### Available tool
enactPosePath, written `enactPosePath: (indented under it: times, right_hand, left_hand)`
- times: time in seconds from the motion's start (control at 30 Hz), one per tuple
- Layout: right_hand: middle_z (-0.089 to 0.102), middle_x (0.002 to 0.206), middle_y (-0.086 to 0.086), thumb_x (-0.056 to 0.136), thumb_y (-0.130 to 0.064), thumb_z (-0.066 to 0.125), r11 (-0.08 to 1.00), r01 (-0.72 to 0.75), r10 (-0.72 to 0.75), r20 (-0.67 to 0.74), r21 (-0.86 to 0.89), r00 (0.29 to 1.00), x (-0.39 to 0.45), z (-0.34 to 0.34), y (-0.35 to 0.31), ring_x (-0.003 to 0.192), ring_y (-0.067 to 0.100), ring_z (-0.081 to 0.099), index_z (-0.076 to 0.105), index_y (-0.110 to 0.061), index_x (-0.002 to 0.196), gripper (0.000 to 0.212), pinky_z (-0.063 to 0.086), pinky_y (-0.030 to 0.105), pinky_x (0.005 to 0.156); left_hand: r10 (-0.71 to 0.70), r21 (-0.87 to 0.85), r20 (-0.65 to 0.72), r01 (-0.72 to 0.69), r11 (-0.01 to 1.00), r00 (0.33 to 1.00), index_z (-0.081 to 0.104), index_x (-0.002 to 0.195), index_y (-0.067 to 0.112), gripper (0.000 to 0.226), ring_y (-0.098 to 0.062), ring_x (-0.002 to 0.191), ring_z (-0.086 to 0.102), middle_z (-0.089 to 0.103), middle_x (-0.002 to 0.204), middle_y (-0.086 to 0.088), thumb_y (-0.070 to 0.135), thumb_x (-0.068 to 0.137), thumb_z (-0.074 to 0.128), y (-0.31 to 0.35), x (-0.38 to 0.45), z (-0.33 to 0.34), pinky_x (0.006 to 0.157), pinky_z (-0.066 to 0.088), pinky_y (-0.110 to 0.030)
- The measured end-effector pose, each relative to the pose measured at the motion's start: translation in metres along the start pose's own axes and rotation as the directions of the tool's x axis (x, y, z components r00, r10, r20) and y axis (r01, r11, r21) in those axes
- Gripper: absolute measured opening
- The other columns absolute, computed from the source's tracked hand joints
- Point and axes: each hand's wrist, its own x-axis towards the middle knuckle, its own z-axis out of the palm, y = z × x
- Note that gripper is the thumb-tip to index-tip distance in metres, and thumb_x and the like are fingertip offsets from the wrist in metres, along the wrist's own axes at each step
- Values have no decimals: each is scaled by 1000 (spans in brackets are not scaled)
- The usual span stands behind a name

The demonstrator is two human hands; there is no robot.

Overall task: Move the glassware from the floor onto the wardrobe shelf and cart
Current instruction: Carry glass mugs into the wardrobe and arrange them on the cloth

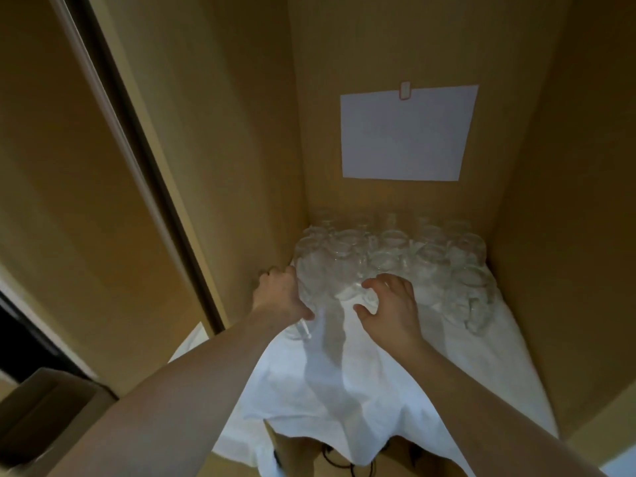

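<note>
Your left hand (280, 294) is at the left edge of the wardrobe shelf (537, 339), beside the left side panel (220, 166), with its grip curled around a clear glass (309, 287); the thumb lies across the lower part of the glass, and a thin transparent part, possibly a stem, shows just below the hand. Your right hand (392, 308) hovers palm-down just to the right, fingers spread and bent, over another glass (354, 290) in the front row; whether the fingertips touch it cannot be determined, and the grip is not closed on anything. The glassware (395, 256) stands packed in several rows at the back of the shelf, from the left panel to the right panel, on a white cloth (361, 390) that covers the shelf and hangs over its front edge. The individual glasses overlap in view, and their exact count cannot be determined. A white sheet of paper (407, 132) is fixed to the wardrobe back panel above the glasses by a small clip (405, 90) at its top edge. A sliding door (69, 166) stands to the left, and a cardboard box (44, 418) sits at lower left.
</note>
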Motion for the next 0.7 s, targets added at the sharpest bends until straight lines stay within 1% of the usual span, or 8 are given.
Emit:
enactPosePath:
  times: [0.07,0.17,0.27,0.33,0.4,0.47,0.53,0.7]
  right_hand:
    - [59,125,3,79,-31,79,1000,8,-8,1,-10,1000,3,3,-4,125,28,43,68,-20,119,42,42,40,103]
    - [59,127,3,80,-31,79,998,0,1,17,-57,1000,9,12,-8,126,29,44,68,-21,120,43,43,41,104]
    - [57,131,5,80,-32,79,996,-24,28,50,-86,998,10,25,-11,127,30,44,67,-21,122,45,42,42,105]
    - [57,132,6,79,-32,79,992,-47,55,70,-113,996,9,34,-12,128,31,44,66,-22,122,46,41,43,106]
    - [57,133,7,79,-30,80,988,-66,78,78,-140,994,8,44,-12,129,32,46,67,-21,122,46,41,43,106]
    - [57,134,7,80,-30,79,982,-87,104,95,-167,990,7,52,-13,130,32,45,66,-21,124,47,39,43,108]
    - [56,136,7,81,-31,79,973,-114,139,115,-201,984,6,61,-14,131,31,44,66,-20,126,49,37,41,110]
    - [60,129,7,78,-34,80,945,-184,226,133,-270,965,-2,77,-17,127,31,49,67,-20,124,49,39,43,108]
  left_hand:
    - [-40,13,2,40,999,999,55,119,16,83,-30,108,52,49,102,-6,57,55,90,2,9,3,83,54,-40]
    - [-47,-12,-2,47,999,999,59,113,19,74,-28,108,51,54,102,-5,56,57,87,-2,26,17,75,51,-36]
    - [-40,-50,-16,39,998,999,55,106,24,57,-29,108,46,54,101,-4,56,62,71,-4,42,33,81,42,-38]
    - [15,54,-74,-11,998,997,54,101,27,48,-29,97,43,55,97,-2,58,65,54,-4,51,45,84,29,-43]
    - [54,105,-155,-38,994,986,59,98,23,43,-28,92,43,54,97,-4,56,71,53,-2,54,51,84,30,-44]
    - [39,92,-179,-23,996,983,57,100,12,48,-31,97,47,53,100,-9,55,78,58,-2,55,56,87,35,-44]
    - [-9,33,-153,14,999,988,50,107,8,56,-33,105,45,51,107,-14,56,81,60,-3,55,56,92,31,-44]
    - [-17,-17,-129,15,1000,992,49,108,8,63,-32,104,46,53,107,-15,64,82,58,-5,53,60,85,29,-42]
